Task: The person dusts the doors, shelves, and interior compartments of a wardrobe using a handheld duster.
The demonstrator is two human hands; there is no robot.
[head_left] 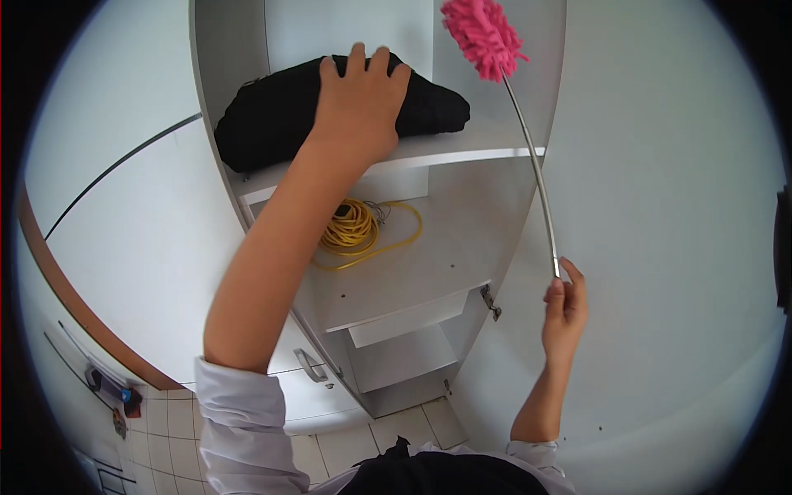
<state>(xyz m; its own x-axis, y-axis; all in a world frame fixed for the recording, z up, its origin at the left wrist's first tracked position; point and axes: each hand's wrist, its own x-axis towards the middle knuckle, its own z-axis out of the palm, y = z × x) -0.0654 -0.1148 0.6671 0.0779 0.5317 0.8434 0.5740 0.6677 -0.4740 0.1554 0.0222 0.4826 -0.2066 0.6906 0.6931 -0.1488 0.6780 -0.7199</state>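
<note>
My left hand (360, 103) lies across the top of a soft black bag (268, 120), its fingers spread over the fabric. The bag rests on the upper shelf (495, 142) of a white cabinet. In my right hand (565, 312), the fingers are closed around the lower end of a duster's thin metal rod. The pink duster head (484, 40) is raised at the upper right, near the cabinet's side wall and apart from the bag. Under my left forearm, a coiled yellow cable (355, 231) sits on the shelf below, partly hidden.
An open cabinet door (643, 223) stands to the right, its hinge (492, 303) showing. Closed white doors (157, 223) with a handle (310, 365) are on the left. Lower shelves and a tiled floor (318, 454) lie beneath.
</note>
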